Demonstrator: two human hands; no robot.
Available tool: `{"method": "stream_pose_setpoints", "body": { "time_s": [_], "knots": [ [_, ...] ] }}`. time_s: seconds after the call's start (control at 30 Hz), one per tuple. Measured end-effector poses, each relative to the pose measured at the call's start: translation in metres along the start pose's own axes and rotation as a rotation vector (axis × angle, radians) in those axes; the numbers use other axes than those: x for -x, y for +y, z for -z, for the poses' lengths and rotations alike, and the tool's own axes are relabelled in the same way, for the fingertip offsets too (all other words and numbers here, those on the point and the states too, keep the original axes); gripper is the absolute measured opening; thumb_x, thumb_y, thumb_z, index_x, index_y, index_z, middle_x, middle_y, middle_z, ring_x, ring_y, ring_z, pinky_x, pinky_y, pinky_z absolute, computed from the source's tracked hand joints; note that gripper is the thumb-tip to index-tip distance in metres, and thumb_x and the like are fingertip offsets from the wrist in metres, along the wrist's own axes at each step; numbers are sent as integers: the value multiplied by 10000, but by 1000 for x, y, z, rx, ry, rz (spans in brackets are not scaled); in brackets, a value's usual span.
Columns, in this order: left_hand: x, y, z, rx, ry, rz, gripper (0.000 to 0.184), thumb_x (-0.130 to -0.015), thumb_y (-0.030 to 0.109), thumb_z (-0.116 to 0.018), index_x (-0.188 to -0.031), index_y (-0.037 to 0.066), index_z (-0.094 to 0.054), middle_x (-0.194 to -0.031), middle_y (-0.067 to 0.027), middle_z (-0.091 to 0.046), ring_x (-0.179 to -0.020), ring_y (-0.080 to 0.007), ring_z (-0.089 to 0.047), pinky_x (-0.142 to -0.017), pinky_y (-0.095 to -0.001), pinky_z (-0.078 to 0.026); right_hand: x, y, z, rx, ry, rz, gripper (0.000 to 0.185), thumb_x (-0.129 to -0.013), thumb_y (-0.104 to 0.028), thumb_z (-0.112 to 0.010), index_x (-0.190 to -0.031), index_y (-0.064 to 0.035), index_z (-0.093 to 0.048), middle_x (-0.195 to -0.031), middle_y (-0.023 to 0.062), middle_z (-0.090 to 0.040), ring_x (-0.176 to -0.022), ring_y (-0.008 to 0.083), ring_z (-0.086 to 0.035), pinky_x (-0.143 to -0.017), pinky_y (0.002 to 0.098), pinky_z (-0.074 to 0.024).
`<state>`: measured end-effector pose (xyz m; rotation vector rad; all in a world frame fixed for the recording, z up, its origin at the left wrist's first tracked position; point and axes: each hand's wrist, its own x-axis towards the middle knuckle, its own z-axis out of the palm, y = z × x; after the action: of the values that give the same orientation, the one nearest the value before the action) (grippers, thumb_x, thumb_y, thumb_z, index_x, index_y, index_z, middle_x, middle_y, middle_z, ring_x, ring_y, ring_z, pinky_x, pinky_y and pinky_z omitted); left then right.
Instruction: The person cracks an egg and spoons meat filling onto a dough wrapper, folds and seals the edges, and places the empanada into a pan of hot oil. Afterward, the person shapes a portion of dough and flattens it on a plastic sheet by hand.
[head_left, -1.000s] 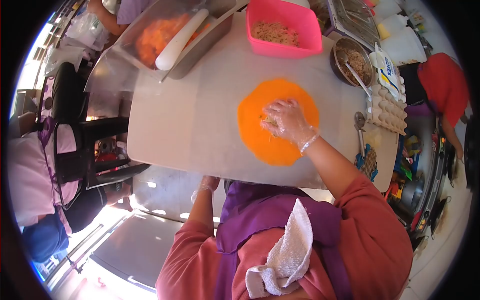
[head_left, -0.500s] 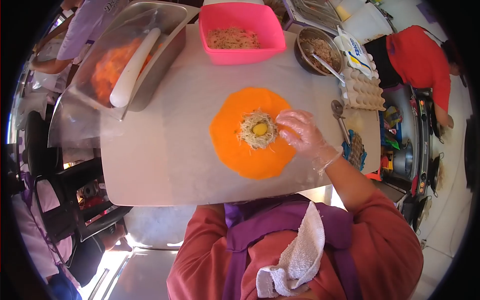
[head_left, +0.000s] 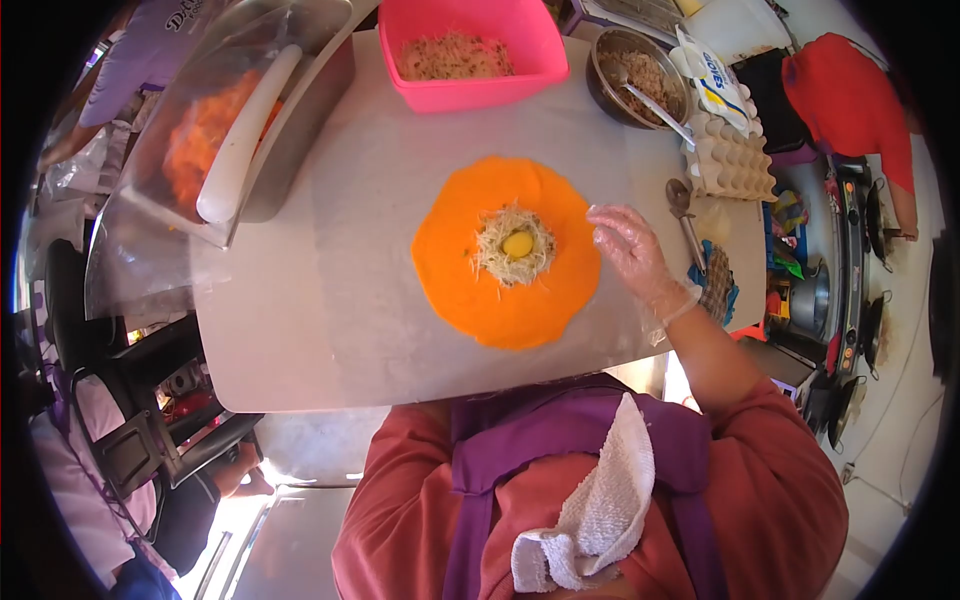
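Observation:
A flat round sheet of orange dough (head_left: pixel 460 290) lies on the table. In its middle sits a ring of pale shredded filling (head_left: pixel 495 265), with an egg yolk (head_left: pixel 517 244) in the hollow. My right hand (head_left: pixel 635 250), in a clear plastic glove, hovers at the dough's right edge. Its fingers are loosely bent and somewhat apart, with nothing visible in them. My left hand is out of sight, below the table's front edge.
Behind the dough stands a pink tub (head_left: pixel 480 97) of shredded filling. A metal bowl (head_left: pixel 600 95) with a spoon, an egg tray (head_left: pixel 730 160), a glove packet (head_left: pixel 712 85) and a pastry wheel (head_left: pixel 683 215) are at right. A steel pan (head_left: pixel 310 140) of orange dough stands left. People are nearby.
My right hand has drawn back to the right, away from the filling to the dough's edge. The view has shifted slightly. A co-worker at the right has moved a little.

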<state>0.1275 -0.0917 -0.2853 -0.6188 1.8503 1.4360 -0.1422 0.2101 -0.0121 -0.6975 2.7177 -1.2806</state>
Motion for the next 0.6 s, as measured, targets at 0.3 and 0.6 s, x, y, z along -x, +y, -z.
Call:
{"method": "stream_pose_setpoints", "body": {
  "time_s": [0.3,0.6],
  "knots": [
    [85,-14,20,-301,-41,153,526,-856,395,-577,-1261,62,-540,-1209,-139,-612,-1111,-293,-581,-961,-374,-451,1,-1,9,97,33,112,225,-793,-10,-643,-1016,-40,-646,-1024,111,-620,-970,273,-606,-862,340,-491],
    [122,-93,27,-487,-49,56,558,-811,417,-617,-1259,90,-560,-1222,-173,-594,-1130,-305,-572,-964,-381,-444,-62,65,95,217,434,117,277,-769,18,-595,-1018,-82,-660,-1031,129,-627,-974,302,-609,-870,357,-491]
  ]
}}
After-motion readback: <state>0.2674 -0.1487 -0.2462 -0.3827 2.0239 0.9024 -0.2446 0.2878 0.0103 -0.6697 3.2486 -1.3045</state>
